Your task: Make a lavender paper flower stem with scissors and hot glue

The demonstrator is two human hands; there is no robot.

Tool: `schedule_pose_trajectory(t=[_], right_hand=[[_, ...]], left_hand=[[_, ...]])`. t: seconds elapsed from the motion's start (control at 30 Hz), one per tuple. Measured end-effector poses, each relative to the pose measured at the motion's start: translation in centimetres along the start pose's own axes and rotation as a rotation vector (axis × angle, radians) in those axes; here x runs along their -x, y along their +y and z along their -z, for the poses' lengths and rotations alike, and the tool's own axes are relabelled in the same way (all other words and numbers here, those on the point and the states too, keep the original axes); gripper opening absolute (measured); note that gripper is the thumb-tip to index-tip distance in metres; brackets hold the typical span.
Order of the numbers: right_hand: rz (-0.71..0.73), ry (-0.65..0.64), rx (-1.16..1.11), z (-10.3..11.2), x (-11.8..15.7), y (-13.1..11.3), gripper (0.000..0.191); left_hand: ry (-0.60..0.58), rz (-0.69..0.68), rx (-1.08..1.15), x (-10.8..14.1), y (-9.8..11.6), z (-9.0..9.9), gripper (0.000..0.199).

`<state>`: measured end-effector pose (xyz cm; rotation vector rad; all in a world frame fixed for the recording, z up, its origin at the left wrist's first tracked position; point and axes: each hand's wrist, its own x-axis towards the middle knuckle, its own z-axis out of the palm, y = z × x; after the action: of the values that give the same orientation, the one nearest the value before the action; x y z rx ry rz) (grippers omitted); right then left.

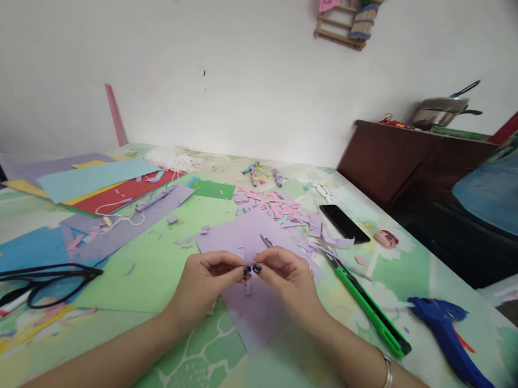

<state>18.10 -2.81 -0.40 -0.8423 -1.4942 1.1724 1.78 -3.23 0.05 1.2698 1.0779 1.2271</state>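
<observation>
My left hand [207, 282] and my right hand [292, 286] meet at mid-table, thumbs and fingertips pinched together. Between them is a small strip of purple paper [247, 288], its lower end hanging under the thumbs. Fingers hide most of the strip. Below both hands lies a purple paper sheet [255, 331], turned at an angle on the table. A pointed metal tip [266, 240] shows just behind my right hand; the rest of that tool is hidden. To the right of that hand rests a green utility knife [373, 310].
Pink and purple paper scraps [269, 205] lie beyond the sheet. On the right are a black phone [344, 223], a pink case [386, 239] and a blue glue gun [449, 334]. Leftward lie a light green sheet [145, 275], black glasses [61, 280] and stacked coloured papers [94, 180].
</observation>
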Motion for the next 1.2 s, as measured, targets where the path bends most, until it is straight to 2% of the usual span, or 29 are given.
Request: schedule_pose_trajectory(t=[0.1, 0.27, 0.57, 1.2], right_hand=[[-0.013, 0.058, 0.092, 0.0, -0.1, -0.2, 0.005], [-0.109, 0.087, -0.040, -0.1, -0.3, -0.4, 0.005], [-0.189, 0.116, -0.135, -0.1, -0.3, -0.4, 0.016], [-0.243, 0.112, -0.220, 0.0, -0.4, 0.6, 0.018]], left_hand=[[-0.011, -0.041, -0.071, 0.1, 0.1, 0.0, 0.006], [-0.006, -0.085, -0.095, 0.1, 0.0, 0.0, 0.007], [-0.007, -0.033, -0.036, 0.1, 0.0, 0.0, 0.010], [-0.036, -0.010, 0.017, 0.0, -0.3, -0.1, 0.013]])
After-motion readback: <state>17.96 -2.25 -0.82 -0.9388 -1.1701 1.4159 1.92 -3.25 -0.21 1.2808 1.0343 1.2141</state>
